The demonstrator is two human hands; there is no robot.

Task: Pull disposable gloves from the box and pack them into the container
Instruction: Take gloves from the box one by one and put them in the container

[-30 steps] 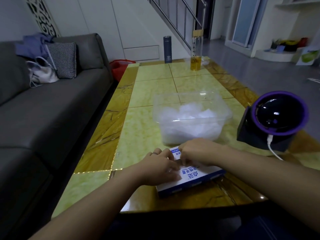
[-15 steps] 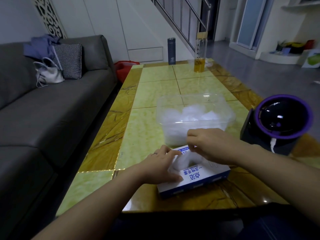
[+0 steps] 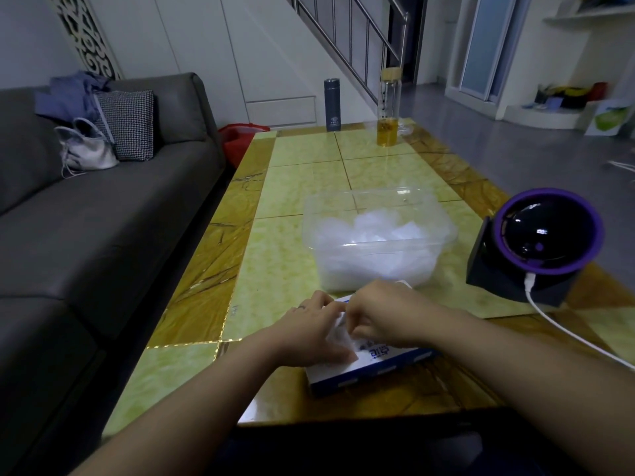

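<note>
Stretching away far to the left of both sets of fingers, a dark grey sofa carries a checked cushion and a pale handbag at its far end. The yellow-green tiled table lies under the fingers and runs on well beyond them. Just past the fingertips stands the clear plastic container, its near wall close to the right knuckles, with a heap of translucent white gloves inside it. Well apart to the right of the right-hand fingers sits a black device with a purple rim, a white cable plugged into its base. Directly beneath the fingers the blue-and-white glove box lies flat near the table's near edge. The left hand rests palm-down on the left part of the box, its fingers fairly straight, pressing on the top and gripping nothing. The right hand hovers over the middle of the box with its fingers curled inward, pinching a crumpled white glove that stands up out of the box between the two hands and touches the left fingers. Far beyond the fingertips, at the table's far end, a glass bottle holding amber liquid and a dark flask stand upright, apart from each other. A thin ring shows on one left finger.
</note>
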